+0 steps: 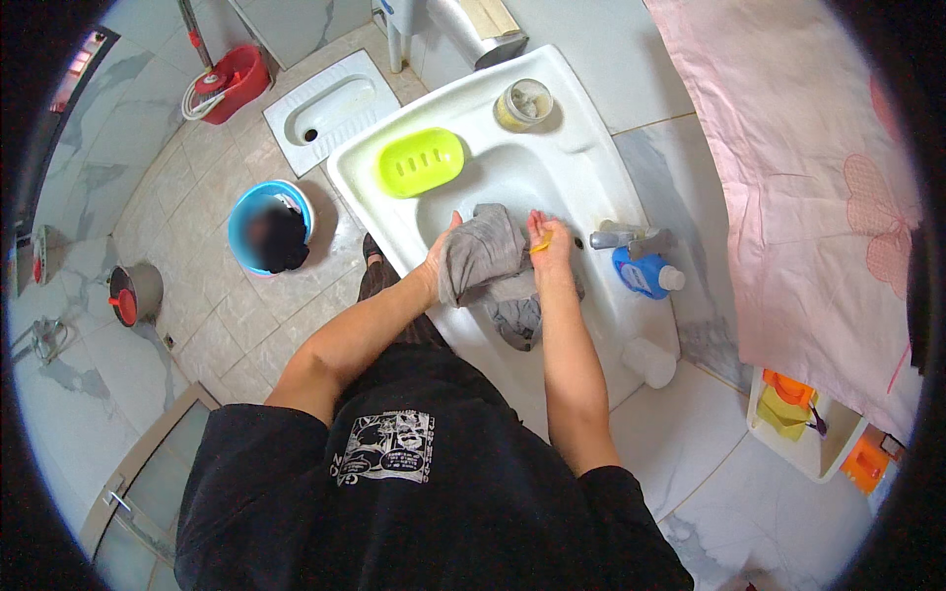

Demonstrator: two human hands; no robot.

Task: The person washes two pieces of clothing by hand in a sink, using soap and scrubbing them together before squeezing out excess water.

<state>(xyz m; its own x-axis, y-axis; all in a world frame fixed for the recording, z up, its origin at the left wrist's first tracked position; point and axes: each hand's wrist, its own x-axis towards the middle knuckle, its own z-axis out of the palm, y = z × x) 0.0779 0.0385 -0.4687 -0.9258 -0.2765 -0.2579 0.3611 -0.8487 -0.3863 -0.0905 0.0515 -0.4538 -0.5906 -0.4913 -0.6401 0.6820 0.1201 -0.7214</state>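
Note:
A grey cloth garment (pixel 484 247) is bunched over the basin of the white sink (pixel 591 159). My left hand (pixel 441 255) grips its left side; part of that hand is hidden behind the fabric. At the garment's right side is my right hand (pixel 551 244), holding a thin yellow piece (pixel 542 242) against the palm, its material unclear. Below, more wet, darker grey cloth (pixel 517 321) lies in the basin. A lime-green soap dish (pixel 421 162) with slots rests on the sink's left rim, with no soap visible in it.
A glass jar (pixel 525 105), a metal faucet (pixel 617 238), a blue bottle (pixel 641 273) with a white cap and a white cup (pixel 650 362) line the sink. On the floor are a blue-rimmed basin (pixel 297 193) with dark cloth, a squat toilet (pixel 332 111) and a red mop bucket (pixel 247 81).

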